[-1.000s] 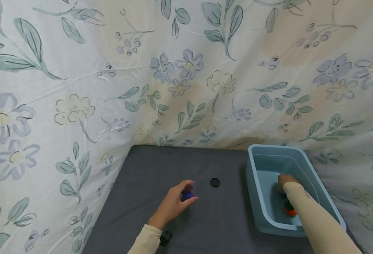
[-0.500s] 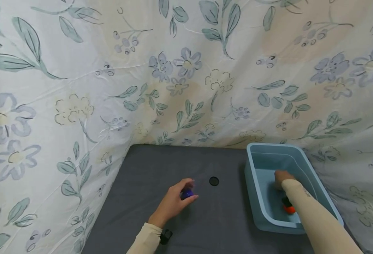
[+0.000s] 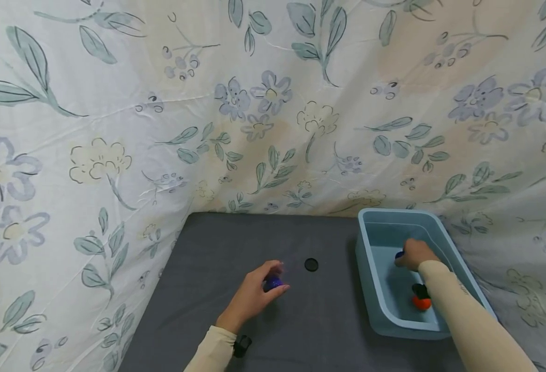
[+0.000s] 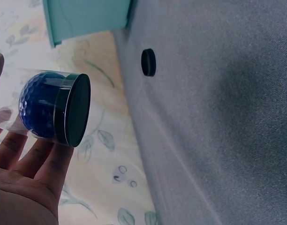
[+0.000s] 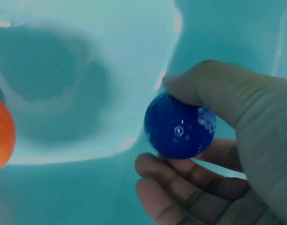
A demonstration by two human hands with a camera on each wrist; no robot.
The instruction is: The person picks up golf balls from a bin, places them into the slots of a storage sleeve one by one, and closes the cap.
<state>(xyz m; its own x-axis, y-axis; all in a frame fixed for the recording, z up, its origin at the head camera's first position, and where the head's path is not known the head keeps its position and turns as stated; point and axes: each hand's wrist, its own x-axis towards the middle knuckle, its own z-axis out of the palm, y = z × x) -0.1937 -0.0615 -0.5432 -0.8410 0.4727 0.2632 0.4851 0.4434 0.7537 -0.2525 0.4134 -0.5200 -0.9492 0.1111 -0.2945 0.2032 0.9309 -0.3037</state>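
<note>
My left hand (image 3: 248,295) holds a clear cylindrical container (image 4: 74,112) above the dark table, its fingers and thumb around the wall. A dark blue dimpled golf ball (image 4: 38,105) sits inside, against the black cap at one end. Inside the light blue bin (image 3: 380,289), my right hand (image 3: 418,254) pinches another blue golf ball (image 5: 178,126) between thumb and fingers. An orange ball (image 3: 422,303) lies in the bin nearer the front, below the right wrist; part of it shows at the left edge of the right wrist view.
A round black cap (image 3: 311,264) lies on the grey-black table (image 3: 236,237), between the left hand and the bin. Floral cloth (image 3: 273,129) hangs behind the table and along both sides. The bin's raised walls surround the right hand.
My right hand has lifted and turned within the bin, and the blue golf ball now shows at its fingertips. My left hand stays nearly still with the container. The head view has shifted slightly.
</note>
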